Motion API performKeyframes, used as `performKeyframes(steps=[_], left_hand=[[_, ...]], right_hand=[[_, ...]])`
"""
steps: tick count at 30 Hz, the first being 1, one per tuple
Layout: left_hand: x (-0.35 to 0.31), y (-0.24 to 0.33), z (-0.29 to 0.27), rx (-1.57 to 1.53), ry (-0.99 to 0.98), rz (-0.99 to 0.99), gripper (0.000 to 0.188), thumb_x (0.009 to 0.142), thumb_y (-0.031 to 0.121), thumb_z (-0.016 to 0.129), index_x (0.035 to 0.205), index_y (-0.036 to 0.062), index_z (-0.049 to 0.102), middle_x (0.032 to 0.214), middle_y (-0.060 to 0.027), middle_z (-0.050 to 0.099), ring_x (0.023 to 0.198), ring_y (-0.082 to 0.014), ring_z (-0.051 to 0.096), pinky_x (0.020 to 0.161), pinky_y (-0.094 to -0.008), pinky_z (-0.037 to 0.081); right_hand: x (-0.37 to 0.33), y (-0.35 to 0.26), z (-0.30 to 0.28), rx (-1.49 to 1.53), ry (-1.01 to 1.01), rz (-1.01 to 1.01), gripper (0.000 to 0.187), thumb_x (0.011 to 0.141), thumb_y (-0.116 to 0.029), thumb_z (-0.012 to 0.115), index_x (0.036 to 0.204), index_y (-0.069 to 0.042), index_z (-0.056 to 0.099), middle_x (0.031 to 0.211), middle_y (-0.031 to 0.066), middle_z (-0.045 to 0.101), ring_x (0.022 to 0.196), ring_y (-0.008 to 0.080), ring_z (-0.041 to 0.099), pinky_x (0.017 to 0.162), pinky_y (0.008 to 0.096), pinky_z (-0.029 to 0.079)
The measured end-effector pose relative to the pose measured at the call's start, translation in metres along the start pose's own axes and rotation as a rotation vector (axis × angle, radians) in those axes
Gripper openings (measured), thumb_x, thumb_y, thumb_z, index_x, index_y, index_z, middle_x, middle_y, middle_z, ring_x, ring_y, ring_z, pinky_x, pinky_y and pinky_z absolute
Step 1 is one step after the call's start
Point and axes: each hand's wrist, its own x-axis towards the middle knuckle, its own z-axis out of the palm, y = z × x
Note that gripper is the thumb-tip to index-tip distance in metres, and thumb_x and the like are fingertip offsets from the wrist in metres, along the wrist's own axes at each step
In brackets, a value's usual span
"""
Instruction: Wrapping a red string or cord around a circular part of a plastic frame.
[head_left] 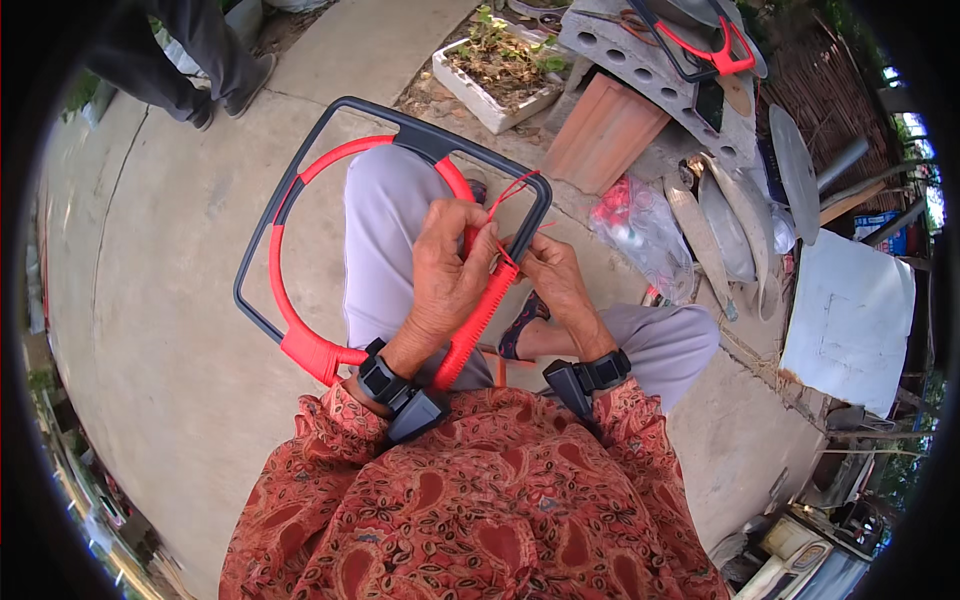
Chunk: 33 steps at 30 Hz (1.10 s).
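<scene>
A dark, rounded rectangular frame [262, 205] with a red-wrapped ring [277, 262] inside it leans over my left knee. Tight turns of red cord [486, 305] cover its right bar down toward my lap. My left hand [450, 268] is closed over this side, thumb and fingers pinching the cord by the end of the wrapping. My right hand [560, 283] is closed at the outer side of the same bar, its fingertips at the cord and partly hidden by the bar. A loose cord loop [513, 190] sticks up past the frame's upper right corner.
A similar black and red frame [725, 62] lies on a concrete block [610, 38] at upper right. Nearby are a white planter box [497, 118], a terracotta-coloured block [605, 130], a clear plastic bag [650, 235] and a white board [850, 320]. Another person's legs [185, 60] stand at upper left.
</scene>
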Motion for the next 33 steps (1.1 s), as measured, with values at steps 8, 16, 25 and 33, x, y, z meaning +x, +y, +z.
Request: performKeyframes(steps=[8, 16, 25, 33], left_hand=[[0.006, 0.009, 0.0, 0.257, 0.039, 0.12, 0.017, 0.072, -0.005, 0.066, 0.088, 0.0009, 0.06, 0.098, -0.0173, 0.056, 0.093, -0.0329, 0.056, 0.081, -0.0398, 0.046], [0.008, 0.01, 0.0, 0.139, 0.008, 0.017, 0.017, 0.074, -0.009, 0.066, 0.086, 0.0016, 0.061, 0.096, -0.0122, 0.056, 0.086, -0.0237, 0.059, 0.076, -0.0328, 0.049], [0.002, -0.005, 0.001, -0.29, -0.047, -0.164, 0.025, 0.077, -0.012, 0.063, 0.098, -0.0001, 0.056, 0.093, -0.0071, 0.056, 0.085, -0.0164, 0.06, 0.081, -0.0309, 0.05], [0.004, 0.008, -0.001, -0.406, -0.136, -0.179, 0.027, 0.086, -0.005, 0.064, 0.11, 0.0007, 0.056, 0.092, -0.0046, 0.064, 0.083, -0.0087, 0.059, 0.073, -0.0235, 0.049]], right_hand=[[0.015, 0.016, 0.031, 0.897, -0.109, 0.041, 0.016, 0.092, -0.015, 0.064, 0.104, -0.005, 0.065, 0.098, 0.0012, 0.066, 0.087, 0.0128, 0.063, 0.08, 0.0281, 0.052], [0.015, 0.017, 0.036, 0.974, -0.2, 0.017, 0.015, 0.092, -0.019, 0.065, 0.104, -0.01, 0.065, 0.094, -0.0019, 0.064, 0.087, 0.0114, 0.061, 0.082, 0.0274, 0.051], [-0.019, -0.008, 0.007, 0.03, 0.267, -0.038, 0.019, 0.091, -0.009, 0.063, 0.109, -0.005, 0.063, 0.087, -0.0025, 0.06, 0.073, 0.0106, 0.057, 0.063, 0.0267, 0.049], [-0.023, -0.067, 0.015, -0.552, 0.138, -0.513, 0.011, 0.084, -0.001, 0.067, 0.094, -0.001, 0.069, 0.085, -0.0006, 0.056, 0.073, 0.0077, 0.054, 0.061, 0.0235, 0.044]])
